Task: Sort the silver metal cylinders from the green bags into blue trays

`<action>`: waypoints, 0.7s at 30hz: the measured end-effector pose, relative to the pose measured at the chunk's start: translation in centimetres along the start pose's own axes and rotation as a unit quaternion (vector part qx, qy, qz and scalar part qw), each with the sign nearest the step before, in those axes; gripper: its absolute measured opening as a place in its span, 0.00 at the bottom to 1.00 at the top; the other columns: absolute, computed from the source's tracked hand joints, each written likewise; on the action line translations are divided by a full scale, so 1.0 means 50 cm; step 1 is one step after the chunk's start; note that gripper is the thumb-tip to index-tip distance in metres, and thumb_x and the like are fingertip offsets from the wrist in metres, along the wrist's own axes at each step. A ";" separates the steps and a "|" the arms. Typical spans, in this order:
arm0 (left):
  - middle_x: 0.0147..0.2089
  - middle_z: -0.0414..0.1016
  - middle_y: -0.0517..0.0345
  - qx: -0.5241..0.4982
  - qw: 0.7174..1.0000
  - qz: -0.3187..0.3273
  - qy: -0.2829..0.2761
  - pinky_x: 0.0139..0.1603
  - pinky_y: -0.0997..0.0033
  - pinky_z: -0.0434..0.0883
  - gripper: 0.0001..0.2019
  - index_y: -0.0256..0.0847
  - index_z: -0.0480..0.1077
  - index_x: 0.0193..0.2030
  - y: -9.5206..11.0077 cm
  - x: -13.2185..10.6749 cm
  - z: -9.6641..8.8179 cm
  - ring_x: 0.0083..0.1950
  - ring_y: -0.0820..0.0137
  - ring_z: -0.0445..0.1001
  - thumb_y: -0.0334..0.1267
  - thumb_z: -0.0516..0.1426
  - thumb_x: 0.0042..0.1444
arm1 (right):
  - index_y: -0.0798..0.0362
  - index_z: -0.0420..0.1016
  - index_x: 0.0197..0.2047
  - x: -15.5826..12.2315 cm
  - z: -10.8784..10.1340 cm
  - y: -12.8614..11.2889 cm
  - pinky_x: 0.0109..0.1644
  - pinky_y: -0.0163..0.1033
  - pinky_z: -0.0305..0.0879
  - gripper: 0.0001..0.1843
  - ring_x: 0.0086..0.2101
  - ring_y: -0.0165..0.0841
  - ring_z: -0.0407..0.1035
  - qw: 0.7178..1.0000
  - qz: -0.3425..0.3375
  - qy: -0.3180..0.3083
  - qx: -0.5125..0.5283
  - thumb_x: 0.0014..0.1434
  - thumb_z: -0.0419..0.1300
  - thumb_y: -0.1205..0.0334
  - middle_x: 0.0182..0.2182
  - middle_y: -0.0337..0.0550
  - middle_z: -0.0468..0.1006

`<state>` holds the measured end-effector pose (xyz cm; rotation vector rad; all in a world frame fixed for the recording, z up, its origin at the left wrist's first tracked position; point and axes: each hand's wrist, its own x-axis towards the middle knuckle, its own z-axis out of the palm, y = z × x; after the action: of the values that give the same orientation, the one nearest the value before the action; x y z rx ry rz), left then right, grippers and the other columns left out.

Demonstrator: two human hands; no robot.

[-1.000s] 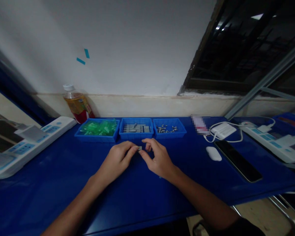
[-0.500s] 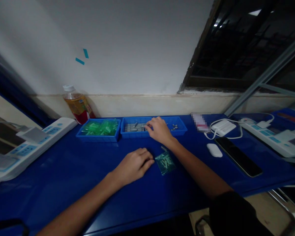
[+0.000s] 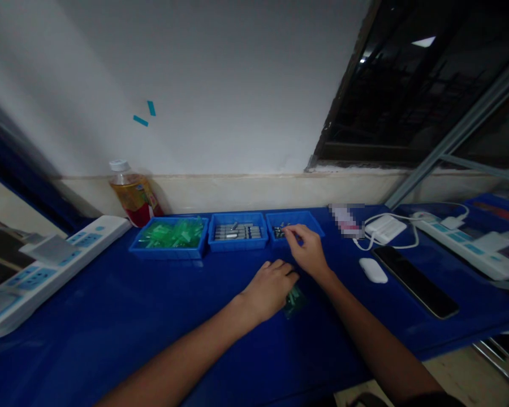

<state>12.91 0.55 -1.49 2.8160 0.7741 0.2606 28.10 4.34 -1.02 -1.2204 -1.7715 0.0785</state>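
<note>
My right hand (image 3: 309,250) reaches over the front of the right blue bin (image 3: 309,220), thumb and forefinger pinched at the small metal pieces (image 3: 279,232) inside. Whatever the fingertips hold is too small to make out. My left hand (image 3: 271,288) lies low over the table with curled fingers, against a small green clear bag (image 3: 294,302). It partly covers the bag, and what its fingers grip is hidden. In the middle blue bin (image 3: 237,245) lie rows of metal cylinders (image 3: 233,232). The left blue bin (image 3: 167,254) is full of green plastic bags (image 3: 169,233).
A drink bottle (image 3: 133,195) stands behind the left bin. Power strips (image 3: 63,260) lie at both sides. To the right are a phone (image 3: 415,282), a white earphone case (image 3: 373,271), a white charger (image 3: 385,227) with cables, and a blurred-out item (image 3: 345,220).
My right hand has moved right, from the middle bin to the right bin. My left hand has slid right onto the green bag, covering the metal piece that lay behind it.
</note>
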 end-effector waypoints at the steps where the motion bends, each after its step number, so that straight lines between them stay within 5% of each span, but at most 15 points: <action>1: 0.49 0.70 0.50 -0.001 1.000 -0.013 0.000 0.50 0.57 0.67 0.21 0.40 0.67 0.52 -0.005 0.002 0.001 0.51 0.59 0.67 0.22 0.51 0.51 | 0.53 0.74 0.34 -0.008 -0.003 -0.003 0.37 0.40 0.64 0.11 0.32 0.34 0.70 1.000 0.001 0.010 0.003 0.63 0.52 0.62 0.30 0.43 0.77; 7: 0.48 0.67 0.49 -0.010 0.997 -0.063 0.049 0.54 0.62 0.66 0.17 0.37 0.67 0.47 -0.039 -0.028 -0.001 0.50 0.61 0.65 0.21 0.51 0.51 | 0.52 0.73 0.36 -0.020 0.003 -0.055 0.40 0.41 0.65 0.09 0.33 0.34 0.70 0.997 -0.076 0.001 0.014 0.62 0.52 0.67 0.31 0.44 0.78; 13: 0.44 0.70 0.50 -0.055 0.988 -0.110 0.096 0.49 0.57 0.68 0.10 0.40 0.65 0.45 -0.073 -0.085 -0.006 0.46 0.62 0.68 0.26 0.48 0.60 | 0.53 0.73 0.37 -0.037 0.022 -0.065 0.41 0.42 0.64 0.08 0.34 0.35 0.70 0.988 -0.080 -0.134 0.011 0.62 0.52 0.66 0.31 0.43 0.77; 17: 0.43 0.70 0.54 -0.309 0.915 -0.174 0.194 0.45 0.66 0.70 0.11 0.41 0.59 0.51 -0.081 -0.118 -0.009 0.42 0.69 0.72 0.32 0.50 0.61 | 0.54 0.70 0.46 -0.048 0.029 -0.086 0.42 0.41 0.64 0.10 0.35 0.34 0.68 0.980 -0.069 -0.181 0.036 0.60 0.54 0.66 0.32 0.43 0.74; 21: 0.44 0.67 0.56 -0.438 0.834 -0.225 0.250 0.38 0.68 0.71 0.17 0.42 0.54 0.54 -0.082 -0.137 -0.007 0.35 0.72 0.72 0.37 0.53 0.59 | 0.53 0.68 0.46 -0.052 0.031 -0.115 0.46 0.40 0.64 0.12 0.40 0.34 0.66 0.958 -0.095 -0.258 0.083 0.58 0.56 0.68 0.38 0.45 0.72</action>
<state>5.06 0.49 -2.95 1.6479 1.0359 0.9938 23.14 0.17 -0.56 -0.9541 -2.2718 0.4619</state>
